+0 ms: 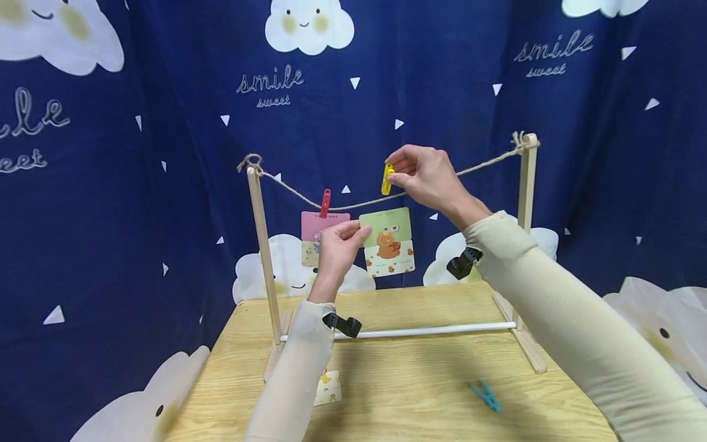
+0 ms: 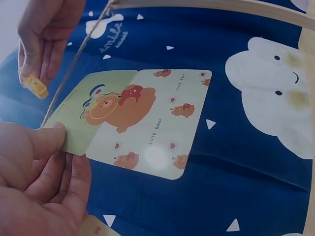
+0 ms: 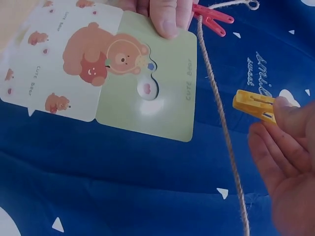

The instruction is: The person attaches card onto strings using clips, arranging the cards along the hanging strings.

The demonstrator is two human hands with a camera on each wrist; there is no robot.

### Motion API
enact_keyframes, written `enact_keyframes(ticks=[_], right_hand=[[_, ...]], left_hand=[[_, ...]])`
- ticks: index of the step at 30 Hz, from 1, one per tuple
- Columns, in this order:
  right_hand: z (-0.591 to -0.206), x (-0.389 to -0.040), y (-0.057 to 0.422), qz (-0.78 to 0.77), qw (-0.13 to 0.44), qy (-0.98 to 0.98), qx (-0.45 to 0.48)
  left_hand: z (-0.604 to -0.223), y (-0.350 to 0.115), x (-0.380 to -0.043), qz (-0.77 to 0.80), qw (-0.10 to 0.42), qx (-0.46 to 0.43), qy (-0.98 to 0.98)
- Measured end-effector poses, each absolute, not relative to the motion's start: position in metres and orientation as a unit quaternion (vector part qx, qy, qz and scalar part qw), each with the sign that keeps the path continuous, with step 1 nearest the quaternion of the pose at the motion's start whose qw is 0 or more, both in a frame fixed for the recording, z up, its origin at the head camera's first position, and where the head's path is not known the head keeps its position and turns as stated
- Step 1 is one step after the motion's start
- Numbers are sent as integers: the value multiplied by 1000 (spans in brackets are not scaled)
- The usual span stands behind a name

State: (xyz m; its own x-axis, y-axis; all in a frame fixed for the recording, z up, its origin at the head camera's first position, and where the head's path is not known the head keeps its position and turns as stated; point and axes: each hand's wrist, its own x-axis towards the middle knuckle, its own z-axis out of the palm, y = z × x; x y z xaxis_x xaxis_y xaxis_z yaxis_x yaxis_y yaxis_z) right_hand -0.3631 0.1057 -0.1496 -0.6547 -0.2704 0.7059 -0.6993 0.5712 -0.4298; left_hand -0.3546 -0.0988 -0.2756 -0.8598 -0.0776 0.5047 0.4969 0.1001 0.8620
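My left hand point(image 1: 339, 250) pinches the left edge of a green and white bear card point(image 1: 389, 242), its top edge just under the twine point(image 1: 361, 204). In the left wrist view the thumb lies over the green part of the card point(image 2: 147, 123), fingers behind it. Between thumb and fingers, my right hand point(image 1: 428, 177) holds a yellow clothespin point(image 1: 387, 179) above the twine. The right wrist view has the yellow clothespin point(image 3: 253, 104) beside the twine point(image 3: 220, 113), apart from the card. A red clothespin point(image 1: 325, 202) fastens a pink card point(image 1: 310, 228) on the twine, partly hidden behind my left hand.
Two wooden posts point(image 1: 264, 252) carry the twine, joined low down by a white rod point(image 1: 425, 331). On the wooden table point(image 1: 409, 393) lie a teal clothespin point(image 1: 486, 396) and another card point(image 1: 329, 388), partly behind my left sleeve. A blue cloud-print curtain point(image 1: 182, 184) hangs behind.
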Motion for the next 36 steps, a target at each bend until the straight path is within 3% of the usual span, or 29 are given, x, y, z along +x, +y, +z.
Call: enact_keyframes(ticks=[18, 36], right_hand=[[-154, -370, 103, 357, 285, -845, 278], [-164, -372, 102, 354, 233, -866, 263]], left_hand=[[-273, -100, -358, -656, 212, -138, -711], [-277, -98, -360, -652, 213, -143, -713]])
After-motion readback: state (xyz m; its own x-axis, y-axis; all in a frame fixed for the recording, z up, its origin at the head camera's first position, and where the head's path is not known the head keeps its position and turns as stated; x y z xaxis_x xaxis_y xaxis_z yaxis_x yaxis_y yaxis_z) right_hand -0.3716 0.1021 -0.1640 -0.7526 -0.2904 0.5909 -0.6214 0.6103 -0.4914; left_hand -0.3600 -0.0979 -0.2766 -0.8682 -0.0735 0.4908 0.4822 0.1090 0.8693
